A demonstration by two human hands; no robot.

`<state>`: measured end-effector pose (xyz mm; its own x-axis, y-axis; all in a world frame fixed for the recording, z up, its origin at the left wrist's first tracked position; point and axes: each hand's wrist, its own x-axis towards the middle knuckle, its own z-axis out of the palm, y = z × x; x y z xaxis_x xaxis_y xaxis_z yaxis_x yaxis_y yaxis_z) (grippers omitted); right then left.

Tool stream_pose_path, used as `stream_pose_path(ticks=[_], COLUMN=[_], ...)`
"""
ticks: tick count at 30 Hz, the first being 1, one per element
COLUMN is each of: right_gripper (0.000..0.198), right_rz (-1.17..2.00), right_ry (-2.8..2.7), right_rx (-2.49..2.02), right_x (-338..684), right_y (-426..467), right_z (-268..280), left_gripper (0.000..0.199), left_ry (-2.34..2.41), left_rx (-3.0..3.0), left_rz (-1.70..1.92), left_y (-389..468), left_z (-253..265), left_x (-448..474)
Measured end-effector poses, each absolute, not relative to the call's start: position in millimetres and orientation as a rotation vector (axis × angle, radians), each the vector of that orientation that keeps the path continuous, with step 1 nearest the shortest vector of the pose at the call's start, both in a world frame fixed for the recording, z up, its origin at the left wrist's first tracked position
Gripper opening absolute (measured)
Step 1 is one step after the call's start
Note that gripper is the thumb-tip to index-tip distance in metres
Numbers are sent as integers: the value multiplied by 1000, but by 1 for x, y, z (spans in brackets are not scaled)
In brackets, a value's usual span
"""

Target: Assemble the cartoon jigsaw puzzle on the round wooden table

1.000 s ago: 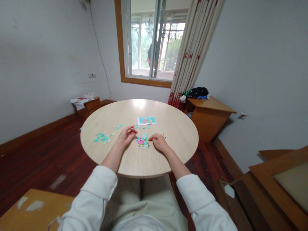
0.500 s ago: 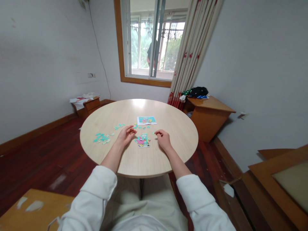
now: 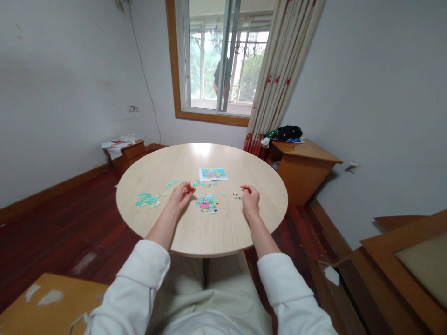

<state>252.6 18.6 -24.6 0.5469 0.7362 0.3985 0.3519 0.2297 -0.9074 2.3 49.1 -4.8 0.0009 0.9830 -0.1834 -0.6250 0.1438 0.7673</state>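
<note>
A partly joined jigsaw puzzle (image 3: pixel 207 204), with a pink cartoon figure on it, lies on the table between my hands. My left hand (image 3: pixel 181 195) rests just left of it, fingers loosely bent and nothing visible in them. Over to the right, my right hand (image 3: pixel 250 201) is closed, its fingertips drawn together beside a few small dark-and-yellow puzzle pieces (image 3: pixel 236 196). Whether the fingers hold a piece is hidden. One pale green puzzle piece (image 3: pixel 223 193) lies alone between the puzzle and those pieces.
The round table (image 3: pixel 209 237) carries a heap of turquoise puzzle pieces (image 3: pixel 148 200) at the left and more pieces (image 3: pixel 173 183) farther back. A picture sheet (image 3: pixel 213 174) lies beyond the puzzle. A wooden cabinet (image 3: pixel 302 172) stands behind on the right.
My right hand has moved right, away from the pale green piece, uncovering the small dark-and-yellow pieces. My left hand has drawn back slightly to the left.
</note>
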Motion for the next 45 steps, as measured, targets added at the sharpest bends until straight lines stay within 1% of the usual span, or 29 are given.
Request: stream_pose_path(ticks=[3,12,17,23,27,32,38,45], right_gripper=[25,25,23,28,31,34,36,36], right_rz=[343,363,263,125,119,99,125,135], right_ry=[-1030,-1063,-1337,-1640,-1833,-2023,-2058,-2055], right_rx=[-1378,-1387,-1446,-1554,-1676,-1688,-1712,-1729], right_x=[252,251,245,238,232,228,228,228], right_y=[17,16,17,13,7,4,5,3], right_z=[-22,-23,-26,-25,-20,-20,-20,-18], left_gripper=[17,22,20,17,18,19,19,25], left_ry=[791,773,757,693,590,513,489,486], left_rx=[545,567,456,214,160,125,158,139], left_rz=[1438,1481,1537,1571,1552,1550,1543,1535], left_y=[47,47,50,51,50,49,51,53], left_z=[-3,-1,-1,4,7,9,7,6], left_x=[4,4,2,-5,-8,-8,-10,-12])
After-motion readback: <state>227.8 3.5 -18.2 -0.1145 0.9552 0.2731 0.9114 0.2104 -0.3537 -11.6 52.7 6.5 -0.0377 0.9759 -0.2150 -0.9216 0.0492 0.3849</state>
